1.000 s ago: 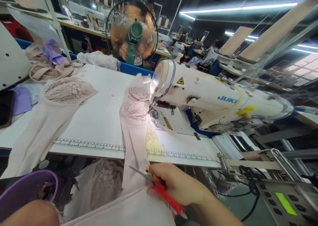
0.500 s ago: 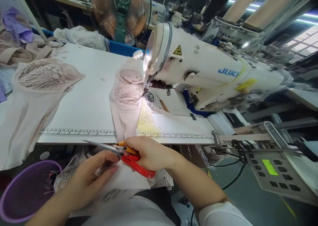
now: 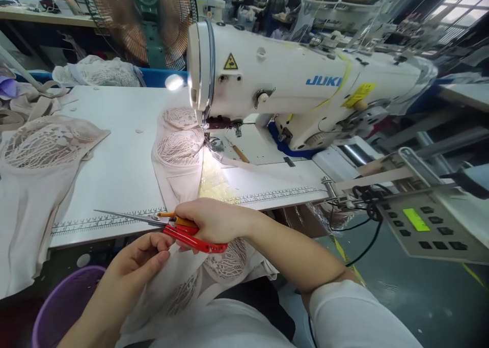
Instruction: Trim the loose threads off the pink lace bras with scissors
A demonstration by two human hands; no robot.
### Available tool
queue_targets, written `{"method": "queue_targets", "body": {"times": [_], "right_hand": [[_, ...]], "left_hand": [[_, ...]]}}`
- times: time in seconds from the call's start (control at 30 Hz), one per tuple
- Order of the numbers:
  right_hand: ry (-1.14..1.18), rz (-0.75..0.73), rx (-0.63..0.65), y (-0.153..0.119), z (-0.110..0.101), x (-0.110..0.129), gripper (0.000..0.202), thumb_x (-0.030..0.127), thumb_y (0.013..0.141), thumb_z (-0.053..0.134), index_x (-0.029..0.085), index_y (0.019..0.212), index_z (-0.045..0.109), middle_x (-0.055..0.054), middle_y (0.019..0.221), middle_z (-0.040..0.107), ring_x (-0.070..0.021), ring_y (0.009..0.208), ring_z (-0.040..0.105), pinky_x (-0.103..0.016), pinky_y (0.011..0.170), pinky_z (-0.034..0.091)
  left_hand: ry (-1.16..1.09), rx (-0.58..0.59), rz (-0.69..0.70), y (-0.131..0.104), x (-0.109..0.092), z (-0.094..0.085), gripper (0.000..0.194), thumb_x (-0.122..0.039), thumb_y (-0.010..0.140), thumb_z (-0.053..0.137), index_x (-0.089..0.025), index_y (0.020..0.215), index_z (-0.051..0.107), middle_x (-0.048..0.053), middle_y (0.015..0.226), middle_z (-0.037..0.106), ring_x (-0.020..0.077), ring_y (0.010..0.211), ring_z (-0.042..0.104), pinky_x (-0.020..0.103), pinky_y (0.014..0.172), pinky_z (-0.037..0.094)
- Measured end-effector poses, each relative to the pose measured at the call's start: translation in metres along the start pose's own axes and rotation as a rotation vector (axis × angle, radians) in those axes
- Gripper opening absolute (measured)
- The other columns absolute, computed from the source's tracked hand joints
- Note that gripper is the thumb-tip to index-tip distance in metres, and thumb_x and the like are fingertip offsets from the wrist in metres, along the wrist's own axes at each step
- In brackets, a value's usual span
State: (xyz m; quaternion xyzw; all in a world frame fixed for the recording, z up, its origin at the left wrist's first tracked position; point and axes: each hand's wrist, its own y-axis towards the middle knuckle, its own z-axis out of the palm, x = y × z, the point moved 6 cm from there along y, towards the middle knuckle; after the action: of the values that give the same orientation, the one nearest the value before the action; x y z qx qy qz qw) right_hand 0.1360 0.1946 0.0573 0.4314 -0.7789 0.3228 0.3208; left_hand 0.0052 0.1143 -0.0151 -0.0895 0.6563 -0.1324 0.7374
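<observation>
My right hand grips red-handled thread snips, their blades pointing left over the table's front edge. My left hand sits just below the blades, fingers pinched on the pale pink lace garment. That garment runs from under the needle of the white Juki sewing machine across the table and down into my lap, where more lace cups show.
A second lace garment lies at the table's left. A purple bin stands below left. A fan and fabric piles sit behind the white table. The machine's control panel hangs at right.
My left hand has come up from the lower left to the fabric below the snips. My right hand with the snips has risen and shifted left; the view has tilted down.
</observation>
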Motion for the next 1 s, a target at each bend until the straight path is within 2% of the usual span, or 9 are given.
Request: {"method": "queue_targets", "body": {"times": [0.17,0.3,0.43,0.57,0.73,1.0], "right_hand": [[0.12,0.015,0.086,0.0,0.001,0.004,0.027,0.025,0.083,0.062,0.022,0.072,0.037,0.006,0.064,0.053,-0.0112,0.061,0.051,-0.022,0.052,0.034],[0.182,-0.015,0.129,0.001,0.001,0.008,0.022,0.026,0.085,0.056,0.022,0.075,0.037,0.006,0.063,0.057,-0.0128,0.067,0.057,-0.023,0.056,0.04],[0.037,-0.044,0.098,0.004,0.0,0.009,0.026,0.025,0.083,0.057,0.022,0.07,0.034,0.006,0.064,0.052,-0.0118,0.061,0.05,-0.024,0.052,0.037],[-0.085,-0.089,0.063,0.008,-0.001,0.011,0.03,0.028,0.084,0.056,0.022,0.067,0.032,0.005,0.066,0.046,-0.0116,0.058,0.042,-0.025,0.051,0.035],[-0.096,-0.103,0.085,0.01,0.0,0.011,0.029,0.027,0.083,0.055,0.022,0.068,0.031,0.004,0.065,0.045,-0.0118,0.058,0.042,-0.025,0.051,0.035],[-0.107,-0.128,0.095,0.012,-0.001,0.01,0.03,0.027,0.083,0.054,0.023,0.067,0.03,0.004,0.064,0.046,-0.0126,0.057,0.043,-0.026,0.05,0.034]], "left_hand": [[-0.075,-0.059,-0.049,-0.003,-0.008,0.005,0.021,-0.033,0.073,0.079,-0.02,0.069,0.064,-0.002,0.069,0.059,0.0123,0.066,0.052,0.018,0.06,0.045],[-0.07,-0.033,-0.098,-0.003,-0.006,0.006,0.024,-0.04,0.075,0.077,-0.02,0.072,0.063,0.0,0.077,0.063,0.0145,0.076,0.055,0.02,0.068,0.046],[-0.098,-0.059,-0.098,-0.002,-0.004,0.004,0.024,-0.04,0.073,0.079,-0.021,0.074,0.064,-0.001,0.078,0.064,0.0139,0.078,0.056,0.019,0.072,0.046],[-0.113,-0.069,-0.075,-0.001,-0.009,0.007,0.024,-0.04,0.069,0.082,-0.021,0.075,0.069,0.001,0.082,0.07,0.0181,0.087,0.062,0.024,0.08,0.048],[-0.131,-0.109,-0.106,-0.002,-0.01,0.007,0.026,-0.036,0.066,0.085,-0.023,0.086,0.074,0.002,0.084,0.074,0.0237,0.094,0.065,0.031,0.086,0.051],[-0.118,-0.2,-0.136,-0.001,-0.005,0.002,0.039,-0.043,0.056,0.089,-0.022,0.085,0.075,0.004,0.091,0.076,0.0276,0.102,0.065,0.032,0.087,0.052]]}}
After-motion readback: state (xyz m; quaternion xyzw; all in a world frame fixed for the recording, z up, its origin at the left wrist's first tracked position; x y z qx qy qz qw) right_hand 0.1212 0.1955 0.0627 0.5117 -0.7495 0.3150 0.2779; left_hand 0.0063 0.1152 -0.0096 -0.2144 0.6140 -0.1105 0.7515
